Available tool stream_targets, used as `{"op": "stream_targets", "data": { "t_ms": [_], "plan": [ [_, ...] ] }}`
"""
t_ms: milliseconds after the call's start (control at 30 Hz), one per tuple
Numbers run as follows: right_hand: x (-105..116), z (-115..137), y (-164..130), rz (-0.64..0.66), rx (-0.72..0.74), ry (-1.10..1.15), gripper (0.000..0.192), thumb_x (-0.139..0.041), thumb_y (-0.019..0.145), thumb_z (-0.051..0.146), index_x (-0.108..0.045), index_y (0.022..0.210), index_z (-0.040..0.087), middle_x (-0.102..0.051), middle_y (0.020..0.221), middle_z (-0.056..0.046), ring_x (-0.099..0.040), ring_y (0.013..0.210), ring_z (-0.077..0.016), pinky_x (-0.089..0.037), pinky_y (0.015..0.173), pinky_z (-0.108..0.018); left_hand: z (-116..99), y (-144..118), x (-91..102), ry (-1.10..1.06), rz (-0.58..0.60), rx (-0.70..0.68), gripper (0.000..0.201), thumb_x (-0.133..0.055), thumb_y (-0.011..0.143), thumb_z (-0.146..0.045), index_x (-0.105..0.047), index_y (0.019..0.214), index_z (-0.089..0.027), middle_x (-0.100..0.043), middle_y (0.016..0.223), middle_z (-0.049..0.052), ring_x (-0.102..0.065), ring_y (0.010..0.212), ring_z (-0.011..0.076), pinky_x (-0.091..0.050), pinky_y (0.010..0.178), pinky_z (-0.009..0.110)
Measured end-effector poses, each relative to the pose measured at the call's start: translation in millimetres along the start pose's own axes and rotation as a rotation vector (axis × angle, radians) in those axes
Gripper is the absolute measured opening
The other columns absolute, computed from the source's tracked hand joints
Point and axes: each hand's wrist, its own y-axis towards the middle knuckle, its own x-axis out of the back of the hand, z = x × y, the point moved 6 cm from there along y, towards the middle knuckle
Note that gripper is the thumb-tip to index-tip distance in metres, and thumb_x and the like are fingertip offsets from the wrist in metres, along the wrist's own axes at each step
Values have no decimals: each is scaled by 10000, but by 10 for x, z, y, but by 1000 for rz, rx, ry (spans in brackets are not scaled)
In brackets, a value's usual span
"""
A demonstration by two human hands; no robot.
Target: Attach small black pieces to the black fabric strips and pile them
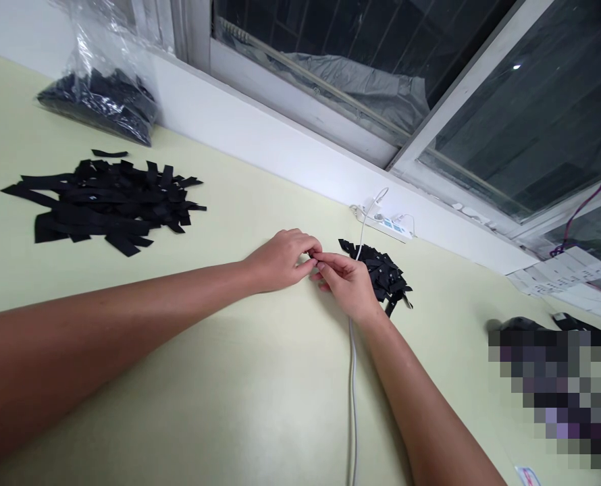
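Observation:
My left hand (283,260) and my right hand (352,283) meet above the table, fingertips closed together in a pinch. Between them is a small black strip (311,256), mostly covered by the fingers. Just beyond my right hand lies a pile of short black strips (381,270), with small light marks on some of them. A larger heap of black fabric strips (118,199) spreads over the table to the left, and one loose strip (109,154) rests behind it.
A clear plastic bag (102,101) of black pieces stands at the back left. From a white power strip (386,224) by the wall, a white cable (352,398) runs under my right arm. A pixelated dark shape (558,385) is at right, near white boxes (564,270).

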Motion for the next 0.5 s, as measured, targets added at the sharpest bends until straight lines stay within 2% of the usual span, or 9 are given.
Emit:
{"op": "stream_targets", "data": {
  "t_ms": [333,433,500],
  "plan": [
    [10,32,-20,-14,140,-153,329,-631,886,407,-717,1158,242,-760,1021,-61,-720,797,-199,-568,704,-330,39,8,5,0,-11,48,126,-526,912,-172,-633,976,-194,-699,977,52,-615,956,220,-472,863,378],
    [71,135,-47,-122,240,-275,348,-628,889,366,-696,1207,243,-742,1078,-73,-700,911,-213,-561,718,-324,90,13,41,3,-54,106,141,-504,934,-184,-635,983,-200,-699,997,54,-608,984,227,-469,882,391],
    [127,243,-85,-215,332,-375,312,-628,887,343,-715,1168,240,-718,1121,-81,-675,949,-214,-558,735,-327,137,15,82,-1,-96,173,142,-496,949,-204,-636,974,-209,-696,996,46,-606,986,226,-470,880,392]
  ]
}}
